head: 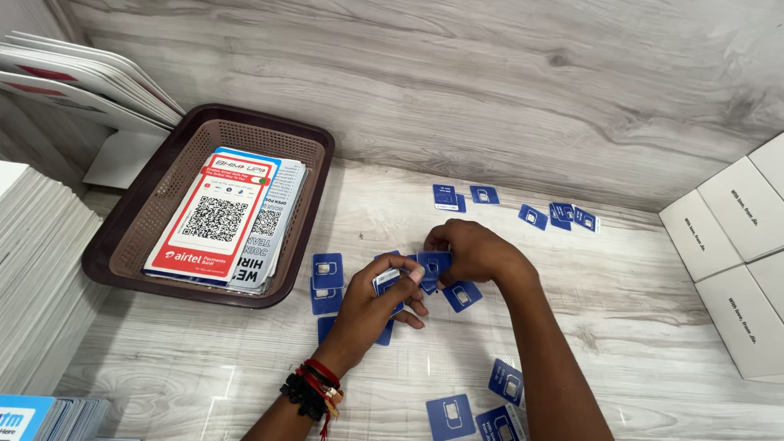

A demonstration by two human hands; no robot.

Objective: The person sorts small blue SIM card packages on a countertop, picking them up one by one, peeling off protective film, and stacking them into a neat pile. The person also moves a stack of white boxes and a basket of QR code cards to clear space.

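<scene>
Brown perforated plastic tray (pixel 314 155) at left on the grey wood-grain table (pixel 653 327), holding a stack of printed sheets; top sheet (pixel 214 219) is red and white with a square scan code, a blue-edged one under it. Behind the tray, white boards (pixel 82 82) fanned and leaning at the wall. Thick white card stack (pixel 37 261) at far left edge. Bottom-left corner: small pile of light-blue-topped cards (pixel 41 416), partly cut off. Right edge: white boxes (pixel 735 245) packed touching each other, small dark print on their lids.
</scene>
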